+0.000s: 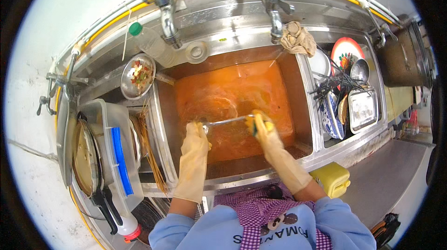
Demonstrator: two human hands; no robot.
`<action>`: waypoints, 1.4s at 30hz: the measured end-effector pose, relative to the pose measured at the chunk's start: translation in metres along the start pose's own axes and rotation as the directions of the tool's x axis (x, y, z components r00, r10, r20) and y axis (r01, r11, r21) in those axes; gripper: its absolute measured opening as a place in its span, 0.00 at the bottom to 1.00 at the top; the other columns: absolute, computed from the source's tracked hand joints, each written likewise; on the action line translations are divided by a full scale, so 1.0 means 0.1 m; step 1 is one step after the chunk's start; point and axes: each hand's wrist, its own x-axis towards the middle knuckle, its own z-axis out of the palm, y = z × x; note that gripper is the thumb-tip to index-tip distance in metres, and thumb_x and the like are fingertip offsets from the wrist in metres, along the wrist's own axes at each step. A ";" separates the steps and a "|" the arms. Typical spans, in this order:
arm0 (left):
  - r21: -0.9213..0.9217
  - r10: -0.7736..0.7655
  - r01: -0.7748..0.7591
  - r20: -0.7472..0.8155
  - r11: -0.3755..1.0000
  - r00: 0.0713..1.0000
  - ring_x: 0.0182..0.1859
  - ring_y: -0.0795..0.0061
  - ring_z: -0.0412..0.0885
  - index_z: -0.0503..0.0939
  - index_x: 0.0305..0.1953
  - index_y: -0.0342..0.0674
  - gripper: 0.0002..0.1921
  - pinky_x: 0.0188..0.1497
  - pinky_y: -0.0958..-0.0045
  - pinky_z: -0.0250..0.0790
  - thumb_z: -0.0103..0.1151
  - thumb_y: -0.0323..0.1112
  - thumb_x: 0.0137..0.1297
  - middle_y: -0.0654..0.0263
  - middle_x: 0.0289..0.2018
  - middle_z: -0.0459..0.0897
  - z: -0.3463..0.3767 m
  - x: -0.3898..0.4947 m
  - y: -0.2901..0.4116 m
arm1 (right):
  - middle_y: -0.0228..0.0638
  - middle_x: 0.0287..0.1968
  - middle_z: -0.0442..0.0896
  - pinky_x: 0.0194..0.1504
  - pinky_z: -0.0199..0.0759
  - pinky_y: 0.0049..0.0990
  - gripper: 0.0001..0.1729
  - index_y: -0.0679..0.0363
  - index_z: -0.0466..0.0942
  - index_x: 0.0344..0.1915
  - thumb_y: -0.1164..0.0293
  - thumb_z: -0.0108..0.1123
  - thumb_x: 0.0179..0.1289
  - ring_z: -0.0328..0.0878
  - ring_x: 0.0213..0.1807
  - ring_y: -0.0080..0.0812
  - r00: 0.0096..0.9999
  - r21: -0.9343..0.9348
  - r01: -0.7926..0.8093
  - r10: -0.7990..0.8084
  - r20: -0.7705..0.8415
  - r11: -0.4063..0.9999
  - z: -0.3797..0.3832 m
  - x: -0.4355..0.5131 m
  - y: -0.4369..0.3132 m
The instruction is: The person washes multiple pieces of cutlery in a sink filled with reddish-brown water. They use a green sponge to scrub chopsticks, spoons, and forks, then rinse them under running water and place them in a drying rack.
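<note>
Both my hands wear cream rubber gloves above the middle basin of a steel sink (303,110), which holds cloudy orange-brown water (241,89). My left hand (195,142) grips one end of a slim metal utensil (228,121); a shiny part shows beside the fingers, but its full shape is hidden. At the utensil's other end, my right hand (267,138) is closed around a yellow-and-green scouring sponge (269,125) pressed against the metal. The utensil lies roughly level between the two hands, just over the water.
A steel strainer with food scraps (139,77) sits at the basin's back left corner, near a plastic bottle (153,44). Taps (276,23) overhang the back. Plates, dark sticks and a metal tray (363,108) fill the right basin. A yellow jerrycan (330,180) stands by my right forearm.
</note>
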 end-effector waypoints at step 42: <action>0.663 0.716 -0.737 0.580 -0.136 0.389 0.60 0.52 0.86 0.83 0.61 0.45 0.23 0.63 0.56 0.77 0.64 0.47 0.68 0.51 0.56 0.88 -0.21 -0.10 0.96 | 0.36 0.33 0.88 0.37 0.74 0.38 0.12 0.51 0.89 0.43 0.57 0.69 0.68 0.83 0.33 0.34 0.886 -0.942 0.089 0.406 0.223 0.323 0.08 0.26 -0.58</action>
